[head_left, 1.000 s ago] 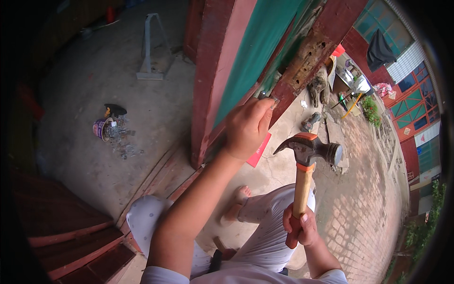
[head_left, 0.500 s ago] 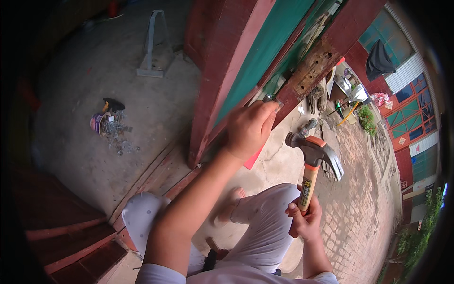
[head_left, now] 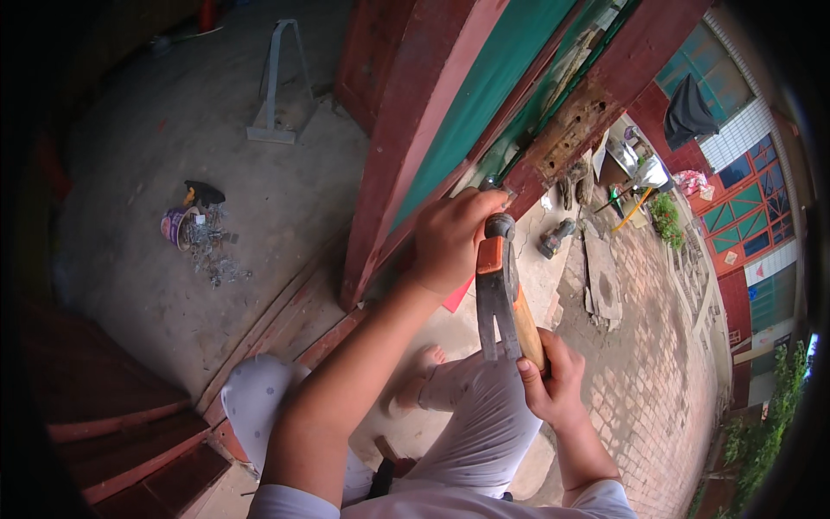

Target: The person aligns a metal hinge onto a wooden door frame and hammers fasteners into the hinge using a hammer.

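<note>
My right hand [head_left: 558, 381] grips the wooden handle of a claw hammer [head_left: 497, 285]. The hammer's striking end is beside the fingers of my left hand [head_left: 450, 238], with the claw pointing back toward me. My left hand is closed in a pinch at the edge of a dark red door [head_left: 527, 195]. A small dark metal bit [head_left: 490, 182] shows just past its fingertips; whatever the fingers hold is mostly hidden. Higher on that edge is a bare, splintered wood patch [head_left: 566, 143] with several dark holes.
On the left floor, a tipped tub [head_left: 175, 227] has spilled metal hardware [head_left: 212, 242]. Behind it stands a grey metal frame [head_left: 275, 95]. A power tool [head_left: 556, 238] lies outside near a flat slab [head_left: 601, 277]. A red door sill [head_left: 320, 342] runs beneath my left arm.
The hammer has swung left and up, from an upright hold at the right to beside my left fingers. My left hand has stayed at the door edge.
</note>
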Demonstrator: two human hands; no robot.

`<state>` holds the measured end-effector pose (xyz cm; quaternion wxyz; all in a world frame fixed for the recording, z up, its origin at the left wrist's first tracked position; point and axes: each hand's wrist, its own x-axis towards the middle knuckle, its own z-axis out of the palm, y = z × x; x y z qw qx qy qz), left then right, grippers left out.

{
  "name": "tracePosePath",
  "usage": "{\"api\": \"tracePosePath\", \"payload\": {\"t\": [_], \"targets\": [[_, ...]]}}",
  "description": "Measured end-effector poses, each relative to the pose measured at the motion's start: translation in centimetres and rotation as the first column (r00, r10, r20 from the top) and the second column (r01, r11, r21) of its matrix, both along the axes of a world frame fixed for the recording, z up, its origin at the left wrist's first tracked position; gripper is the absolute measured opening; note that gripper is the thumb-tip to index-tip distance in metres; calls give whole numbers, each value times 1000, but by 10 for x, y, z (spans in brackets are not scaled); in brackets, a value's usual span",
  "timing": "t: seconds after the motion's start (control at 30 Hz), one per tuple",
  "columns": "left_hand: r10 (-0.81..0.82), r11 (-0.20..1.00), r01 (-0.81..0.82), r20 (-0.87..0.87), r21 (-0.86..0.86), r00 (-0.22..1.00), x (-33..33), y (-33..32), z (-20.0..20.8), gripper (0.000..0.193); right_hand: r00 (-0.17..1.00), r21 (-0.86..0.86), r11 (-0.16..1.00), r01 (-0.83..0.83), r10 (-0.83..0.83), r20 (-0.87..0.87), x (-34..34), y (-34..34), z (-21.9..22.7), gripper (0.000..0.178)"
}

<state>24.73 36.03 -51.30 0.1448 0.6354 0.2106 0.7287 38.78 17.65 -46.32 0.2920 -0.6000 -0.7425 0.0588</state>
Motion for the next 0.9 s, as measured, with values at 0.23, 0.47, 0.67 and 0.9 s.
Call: {"api": "tracePosePath", "payload": {"t": [0.23,0.47,0.67,0.9], "targets": [[-70,994,71,8,-85,998,-3,-8,6,23,998,56,996,-62,63,-18,6,0,-10,29],[-11,999,8,71,44,997,0,0,1,25,997,-49,998,40,-43,-61,4,4,-9,29],[-66,998,67,48,-14,997,-2,-5,5,26,997,87,994,-71,67,49,4,6,-12,30],[-25,1000,24,42,21,999,1,1,2,26,999,121,992,-41,36,37,6,12,-13,30]]}}
